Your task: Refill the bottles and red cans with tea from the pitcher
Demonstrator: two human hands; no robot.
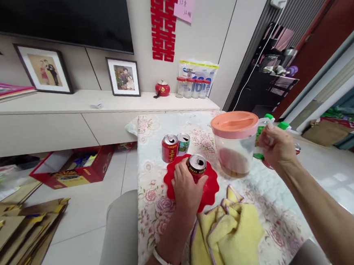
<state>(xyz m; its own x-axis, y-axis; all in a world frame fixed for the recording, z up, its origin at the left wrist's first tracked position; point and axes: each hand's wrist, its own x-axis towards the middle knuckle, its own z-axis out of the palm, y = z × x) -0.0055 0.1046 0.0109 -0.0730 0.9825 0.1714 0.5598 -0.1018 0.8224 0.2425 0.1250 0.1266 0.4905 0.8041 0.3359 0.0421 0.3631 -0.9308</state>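
Note:
My left hand [187, 184] is wrapped round an opened red drink can [197, 164], which stands upright on a red scalloped mat [211, 189]. My right hand [277, 144] grips the handle of a clear plastic pitcher [234, 152] with an orange lid [234, 122]. Some brownish liquid shows low in the pitcher, and I cannot tell whether its base touches the table. Behind the mat stand two more opened cans, a red one [169, 148] and a green-and-white one [183, 143]. A crumpled yellow cloth [231, 236] lies in front of the mat.
A floral tablecloth [156, 183] covers the table. Bottles with green caps [283, 125] stand partly hidden behind my right hand. Beyond the table, a low white cabinet [107, 107] carries framed photos and red-lidded jars [188, 87]. An open red box [75, 169] and flattened cardboard [22, 238] lie left.

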